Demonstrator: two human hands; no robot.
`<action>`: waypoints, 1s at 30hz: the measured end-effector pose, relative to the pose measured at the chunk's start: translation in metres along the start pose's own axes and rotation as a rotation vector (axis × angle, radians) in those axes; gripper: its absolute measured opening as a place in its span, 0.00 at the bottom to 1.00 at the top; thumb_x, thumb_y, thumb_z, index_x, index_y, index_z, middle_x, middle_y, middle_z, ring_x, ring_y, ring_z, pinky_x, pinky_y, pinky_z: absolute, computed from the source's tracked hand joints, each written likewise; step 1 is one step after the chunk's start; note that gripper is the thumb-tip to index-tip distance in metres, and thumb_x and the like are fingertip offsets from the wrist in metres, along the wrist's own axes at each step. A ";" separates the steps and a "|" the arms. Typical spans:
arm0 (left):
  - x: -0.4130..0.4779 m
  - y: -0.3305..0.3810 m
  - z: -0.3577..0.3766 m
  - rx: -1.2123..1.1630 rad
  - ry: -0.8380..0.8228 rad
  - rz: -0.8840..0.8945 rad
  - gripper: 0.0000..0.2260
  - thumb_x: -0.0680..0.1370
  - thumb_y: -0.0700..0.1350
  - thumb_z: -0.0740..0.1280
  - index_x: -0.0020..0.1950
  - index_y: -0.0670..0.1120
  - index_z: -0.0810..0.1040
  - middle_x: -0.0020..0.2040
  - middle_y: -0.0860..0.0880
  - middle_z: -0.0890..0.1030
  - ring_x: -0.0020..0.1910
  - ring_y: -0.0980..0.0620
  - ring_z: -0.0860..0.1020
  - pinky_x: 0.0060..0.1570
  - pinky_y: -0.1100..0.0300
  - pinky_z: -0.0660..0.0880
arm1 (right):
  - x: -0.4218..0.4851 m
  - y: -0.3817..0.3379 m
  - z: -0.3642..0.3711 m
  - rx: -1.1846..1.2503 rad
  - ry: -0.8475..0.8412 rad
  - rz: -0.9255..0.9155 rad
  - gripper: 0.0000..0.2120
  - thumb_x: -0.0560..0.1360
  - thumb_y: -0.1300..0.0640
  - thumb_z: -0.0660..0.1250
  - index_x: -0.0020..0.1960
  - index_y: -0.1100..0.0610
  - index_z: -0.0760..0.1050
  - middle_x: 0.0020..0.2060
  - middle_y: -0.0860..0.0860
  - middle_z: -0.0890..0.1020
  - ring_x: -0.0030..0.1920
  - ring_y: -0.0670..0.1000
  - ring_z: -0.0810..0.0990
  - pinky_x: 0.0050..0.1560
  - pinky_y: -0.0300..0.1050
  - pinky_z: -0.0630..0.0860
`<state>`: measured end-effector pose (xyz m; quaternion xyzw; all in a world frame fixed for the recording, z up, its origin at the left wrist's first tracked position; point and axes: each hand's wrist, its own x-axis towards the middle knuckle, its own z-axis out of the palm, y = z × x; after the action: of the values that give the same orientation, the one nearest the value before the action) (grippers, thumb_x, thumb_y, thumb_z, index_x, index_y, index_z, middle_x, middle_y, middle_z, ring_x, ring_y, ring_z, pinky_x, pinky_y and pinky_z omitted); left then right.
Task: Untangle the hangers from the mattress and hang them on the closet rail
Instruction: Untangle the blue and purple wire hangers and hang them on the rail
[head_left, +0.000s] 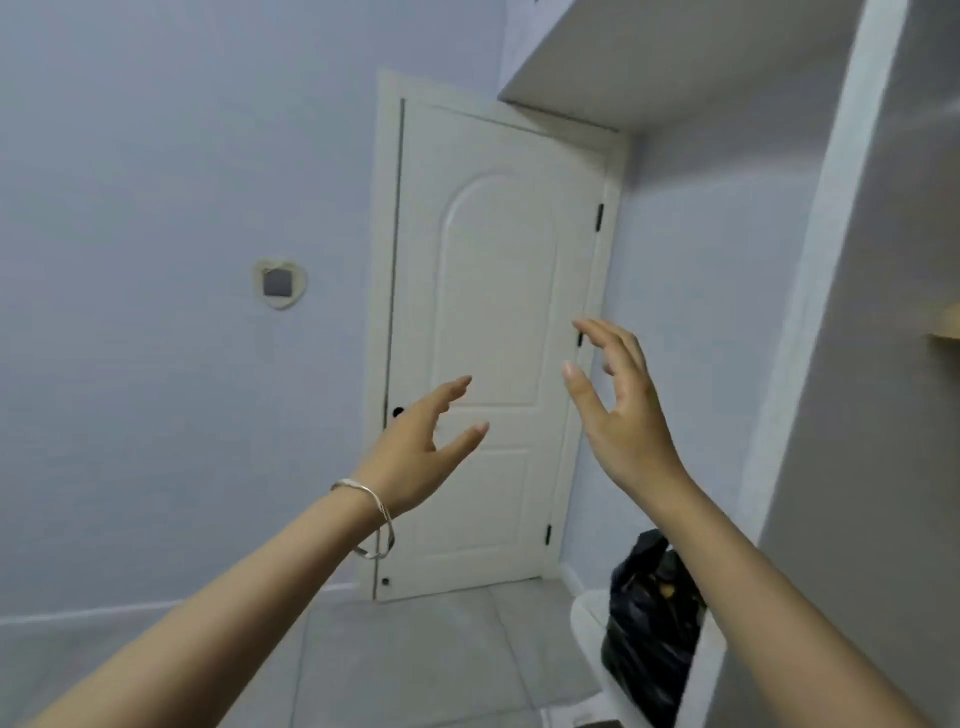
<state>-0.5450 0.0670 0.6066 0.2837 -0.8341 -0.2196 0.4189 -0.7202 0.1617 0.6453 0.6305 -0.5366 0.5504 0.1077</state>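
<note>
Both of my hands are raised in front of me and hold nothing. My left hand (421, 449) has a silver bracelet on its wrist, and its fingers are spread and relaxed. My right hand (621, 410) is a little higher, its fingers loosely apart and slightly bent. No hanger, mattress or closet rail is in view.
A shut white door (493, 291) stands ahead in a pale wall. A white overhang (675, 62) juts out at the upper right above a wall panel. A black plastic bag (649, 623) sits on a white surface low at the right. Grey floor tiles (415, 660) lie below.
</note>
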 end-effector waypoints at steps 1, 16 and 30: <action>-0.019 -0.029 -0.017 0.084 0.002 -0.044 0.27 0.77 0.56 0.61 0.74 0.54 0.58 0.72 0.56 0.66 0.70 0.56 0.66 0.67 0.61 0.62 | -0.006 -0.005 0.036 0.002 -0.071 0.021 0.19 0.79 0.53 0.60 0.69 0.50 0.66 0.68 0.45 0.65 0.69 0.40 0.62 0.66 0.28 0.58; -0.435 -0.374 -0.154 0.287 0.070 -1.107 0.33 0.77 0.56 0.62 0.75 0.42 0.55 0.76 0.45 0.59 0.74 0.49 0.59 0.72 0.58 0.56 | -0.300 -0.086 0.469 0.092 -1.128 0.229 0.39 0.73 0.39 0.62 0.76 0.46 0.46 0.76 0.44 0.43 0.76 0.47 0.43 0.76 0.49 0.46; -0.653 -0.483 -0.055 0.053 0.139 -1.610 0.29 0.74 0.57 0.64 0.71 0.47 0.64 0.69 0.48 0.71 0.67 0.46 0.71 0.65 0.57 0.67 | -0.552 -0.048 0.594 0.175 -1.446 0.525 0.40 0.71 0.46 0.70 0.75 0.57 0.54 0.74 0.54 0.58 0.74 0.52 0.57 0.73 0.43 0.56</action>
<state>-0.0413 0.1305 -0.0293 0.8202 -0.3508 -0.4162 0.1762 -0.2379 0.0573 0.0004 0.6914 -0.5600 0.0497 -0.4537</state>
